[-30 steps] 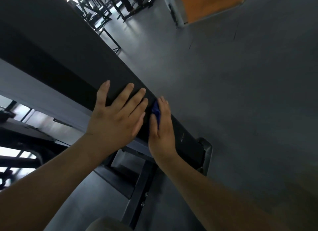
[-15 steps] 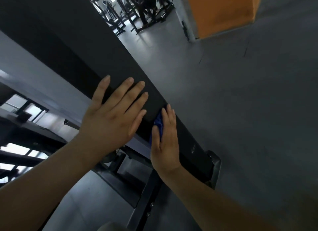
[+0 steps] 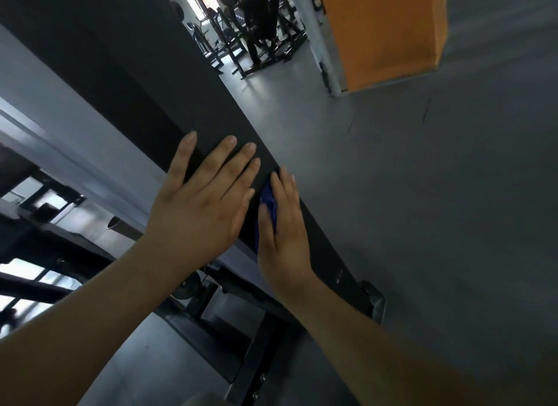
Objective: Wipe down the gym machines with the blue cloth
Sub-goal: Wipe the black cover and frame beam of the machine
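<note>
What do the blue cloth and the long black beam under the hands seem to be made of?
Blue cloth: soft fabric, probably microfibre; it folds and bunches under the right hand. Black beam: probably painted metal, matt finish; flat faces, straight sharp edges, no shine.

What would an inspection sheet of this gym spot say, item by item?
Surface: long black machine beam, slanting across the view.
Job's things: blue cloth, pressed against the beam, mostly hidden.
Clutter: nothing seen.
Hands: left hand lies flat on the beam; right hand lies flat, pressing the cloth to the beam.
Cables: nothing seen.
Surroundings: grey floor, orange block, dark gym frames far behind.
</note>
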Demonstrator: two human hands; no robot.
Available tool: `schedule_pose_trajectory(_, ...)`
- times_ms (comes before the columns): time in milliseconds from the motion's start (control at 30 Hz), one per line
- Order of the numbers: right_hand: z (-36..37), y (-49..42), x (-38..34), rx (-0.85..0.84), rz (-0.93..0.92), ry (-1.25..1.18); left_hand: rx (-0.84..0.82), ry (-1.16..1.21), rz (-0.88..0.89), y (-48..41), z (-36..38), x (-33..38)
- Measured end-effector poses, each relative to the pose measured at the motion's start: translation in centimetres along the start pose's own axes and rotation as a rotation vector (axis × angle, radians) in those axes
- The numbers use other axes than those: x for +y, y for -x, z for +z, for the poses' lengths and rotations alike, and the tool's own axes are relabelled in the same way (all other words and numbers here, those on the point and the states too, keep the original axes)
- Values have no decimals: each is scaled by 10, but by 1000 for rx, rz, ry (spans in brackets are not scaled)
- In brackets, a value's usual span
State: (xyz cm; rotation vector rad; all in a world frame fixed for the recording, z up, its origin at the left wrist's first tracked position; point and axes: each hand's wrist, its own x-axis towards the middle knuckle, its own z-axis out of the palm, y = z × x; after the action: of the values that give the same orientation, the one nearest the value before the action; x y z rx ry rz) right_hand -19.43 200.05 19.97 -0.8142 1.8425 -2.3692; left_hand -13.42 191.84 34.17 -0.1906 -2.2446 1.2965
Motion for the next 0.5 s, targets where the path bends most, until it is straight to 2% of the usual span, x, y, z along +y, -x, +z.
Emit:
schedule_pose_trajectory(100, -2, -34, -19, 24, -4, -29, -3, 14, 6, 1, -2, 0)
schedule_pose_trajectory(300, 6, 28, 0, -16, -68, 40, -18, 36, -2, 6, -4, 1)
schedule_pose_trajectory(500, 3, 1, -3, 33, -79, 7, -48, 55, -33, 9, -4, 9)
